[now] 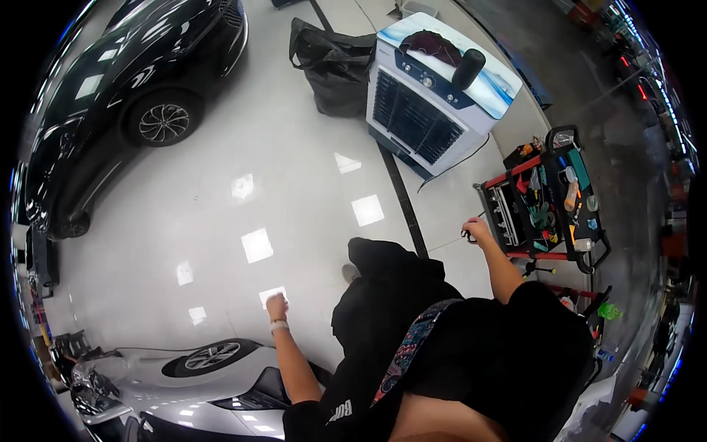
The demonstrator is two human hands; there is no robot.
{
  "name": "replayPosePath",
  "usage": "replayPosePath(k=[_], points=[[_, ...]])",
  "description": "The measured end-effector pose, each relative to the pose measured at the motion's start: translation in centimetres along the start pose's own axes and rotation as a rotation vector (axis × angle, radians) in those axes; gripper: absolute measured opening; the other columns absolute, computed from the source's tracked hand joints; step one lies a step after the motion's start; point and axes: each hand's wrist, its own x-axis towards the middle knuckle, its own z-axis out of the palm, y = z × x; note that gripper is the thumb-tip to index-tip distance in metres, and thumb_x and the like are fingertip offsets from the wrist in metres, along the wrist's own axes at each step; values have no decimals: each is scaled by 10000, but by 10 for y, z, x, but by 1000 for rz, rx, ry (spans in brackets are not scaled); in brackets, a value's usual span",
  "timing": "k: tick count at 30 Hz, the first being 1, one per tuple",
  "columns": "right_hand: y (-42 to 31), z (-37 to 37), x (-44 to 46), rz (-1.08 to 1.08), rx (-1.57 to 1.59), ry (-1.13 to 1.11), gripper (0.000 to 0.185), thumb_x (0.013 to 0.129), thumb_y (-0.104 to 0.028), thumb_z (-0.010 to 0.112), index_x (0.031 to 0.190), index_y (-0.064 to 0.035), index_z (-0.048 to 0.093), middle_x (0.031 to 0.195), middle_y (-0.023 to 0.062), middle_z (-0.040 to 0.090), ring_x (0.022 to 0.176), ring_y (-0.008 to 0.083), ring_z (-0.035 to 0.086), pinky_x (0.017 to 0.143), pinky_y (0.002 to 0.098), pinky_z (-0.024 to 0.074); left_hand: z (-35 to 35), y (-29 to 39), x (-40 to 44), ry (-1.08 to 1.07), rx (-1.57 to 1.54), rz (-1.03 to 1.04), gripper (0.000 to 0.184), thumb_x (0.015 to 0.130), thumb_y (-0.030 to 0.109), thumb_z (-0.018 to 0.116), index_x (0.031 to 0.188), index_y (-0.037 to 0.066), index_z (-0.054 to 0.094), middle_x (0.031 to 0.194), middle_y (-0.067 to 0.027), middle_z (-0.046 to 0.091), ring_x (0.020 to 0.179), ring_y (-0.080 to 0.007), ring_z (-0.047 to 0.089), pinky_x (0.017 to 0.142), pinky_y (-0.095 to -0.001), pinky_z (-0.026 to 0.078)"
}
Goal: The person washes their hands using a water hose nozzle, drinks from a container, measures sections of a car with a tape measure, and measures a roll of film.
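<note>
My left hand (276, 305) hangs over the glossy floor, above the silver car (243, 368), its fingers curled closed with nothing showing in them. A bracelet circles that wrist. On the other side, my right hand (479, 230) is closed on a small black object (468, 236) with a curved edge; its kind is too small to make out. This hand is nearest to the red and black tool cart (501, 177), apart from it. Tools, tape rolls and bottles fill the cart's trays.
A white air cooler (416, 110) carries a dark cloth (434, 46) and a black cylinder (469, 68); its cable trails on the floor. Beside it slumps a black bag (335, 70). A dark car (125, 88) stands at upper left. A dark strip (401, 195) crosses the floor.
</note>
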Motion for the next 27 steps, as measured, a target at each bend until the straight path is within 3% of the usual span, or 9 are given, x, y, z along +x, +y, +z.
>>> replayPosePath(k=[1,4,8,13,17,18,22,23,27], points=[[-8,-14,-8,160,215,2,236,678,-104,720,901,-80,649,742,26,587,669,181,559,562,406,495,14,32,32,-63,161,73,162,876,165,566,853,14,623,672,-50,591,540,-134,561,431,-271,437],[-41,-48,0,211,608,-11,101,756,-124,664,828,-91,602,730,7,548,694,150,545,589,373,503,124,190,-13,-152,177,320,299,887,206,596,1088,-13,633,882,-76,673,750,-172,665,613,-282,527],[-102,-76,9,99,847,124,99,789,-132,654,827,-88,573,726,14,537,663,149,541,633,355,517,247,325,-2,-387,392,372,317,888,225,625,1093,-17,630,956,-93,688,839,-175,679,664,-291,534],[-165,-102,106,-217,161,754,638,704,-259,779,1223,24,538,1042,156,664,930,260,637,802,371,506,431,460,31,-424,559,738,416,875,266,684,1159,-29,616,1031,-105,683,914,-178,667,731,-302,529],[-285,-127,144,-566,1,799,554,718,-226,780,1177,4,572,1154,208,583,1110,355,555,958,413,449,602,557,63,-401,609,1026,662,845,373,742,1273,-90,542,1152,-181,657,989,-236,640,884,-346,499],[-306,-128,156,-645,-52,852,529,702,-216,798,1140,0,596,1123,203,570,1050,373,568,898,417,474,641,574,77,-397,562,1143,716,841,392,746,1311,-93,509,1179,-192,643,978,-236,640,876,-346,500],[-350,-134,201,-658,-268,747,606,712,-222,787,1266,-75,591,1212,141,554,1164,335,518,969,414,447,745,625,44,-428,624,904,932,793,465,760,1409,-125,384,1244,-245,606,1137,-280,596,956,-330,453],[-352,-134,211,-647,-268,744,606,712,-222,787,1266,-75,591,1212,141,554,1164,335,518,969,414,447,770,626,81,-377,632,1046,971,774,476,766,1408,-144,372,1299,-261,575,1210,-304,559,1004,-342,425],[-352,-141,230,-760,-339,684,669,708,-219,813,1321,-97,573,1298,168,525,1186,356,503,1000,427,432,798,632,88,-356,552,964,900,751,437,794,1348,-144,453,1303,-255,575,1200,-307,566,1014,-354,429]])
